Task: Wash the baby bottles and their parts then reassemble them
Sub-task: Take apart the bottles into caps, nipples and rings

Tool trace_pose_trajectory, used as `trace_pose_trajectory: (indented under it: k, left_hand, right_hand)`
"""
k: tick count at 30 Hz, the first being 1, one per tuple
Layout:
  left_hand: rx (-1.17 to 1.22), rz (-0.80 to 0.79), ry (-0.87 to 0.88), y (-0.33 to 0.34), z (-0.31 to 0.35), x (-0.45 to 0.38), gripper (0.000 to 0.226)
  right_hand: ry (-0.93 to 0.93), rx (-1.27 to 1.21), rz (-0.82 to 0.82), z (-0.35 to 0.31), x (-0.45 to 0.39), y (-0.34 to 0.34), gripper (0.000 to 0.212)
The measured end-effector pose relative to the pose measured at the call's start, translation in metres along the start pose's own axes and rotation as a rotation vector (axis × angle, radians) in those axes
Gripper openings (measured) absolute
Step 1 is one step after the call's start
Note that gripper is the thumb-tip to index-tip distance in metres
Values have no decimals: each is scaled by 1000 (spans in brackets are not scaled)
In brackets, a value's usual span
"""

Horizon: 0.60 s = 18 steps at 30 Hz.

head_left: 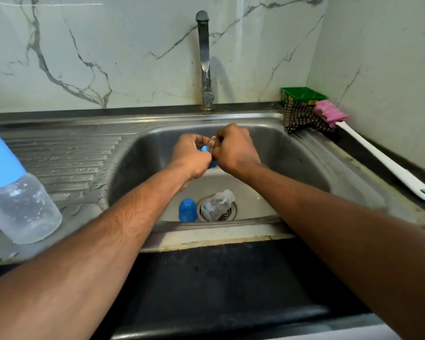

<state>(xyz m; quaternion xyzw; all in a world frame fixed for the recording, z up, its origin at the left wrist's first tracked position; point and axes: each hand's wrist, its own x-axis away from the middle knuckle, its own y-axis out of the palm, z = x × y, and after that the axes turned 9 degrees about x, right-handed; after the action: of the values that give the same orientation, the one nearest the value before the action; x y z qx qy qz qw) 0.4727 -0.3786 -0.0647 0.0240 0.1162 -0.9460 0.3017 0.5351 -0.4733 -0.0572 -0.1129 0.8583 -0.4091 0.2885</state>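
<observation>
Capped bottle (17, 192) cut off at left; both hands (215, 150) pinch blue ring (212, 163) w/ clear teat (212, 139), mostly hidden.

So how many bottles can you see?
2. One clear bottle lies on the drain in the sink; one blue-capped bottle stands on the draining board at left. More may be out of view.

Home kitchen — steel sink (142, 153), tap (205, 60) (marble-look wall)
</observation>
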Motion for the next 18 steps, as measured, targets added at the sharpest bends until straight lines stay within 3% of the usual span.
trace_pose_trajectory:
  k: [4,8,10,15,18]
  left_hand:
    - [32,-38,29,-5,1,-1,22]
    - [-111,-133,81,-14,-5,1,28]
    - [-205,-117,102,-15,-8,1,28]
    - [-538,-124,63,-21,-11,-3,32]
    - [-665,-315,-64,-25,-4,3,66]
  right_hand:
    - [51,-157,-79,5,-9,-5,20]
    - [171,-575,-477,24,-8,-18,10]
    - [183,-624,-551,27,-7,-20,11]
    - [148,-396,-598,30,-6,-17,11]
    - [68,-123,-619,29,-5,-14,38]
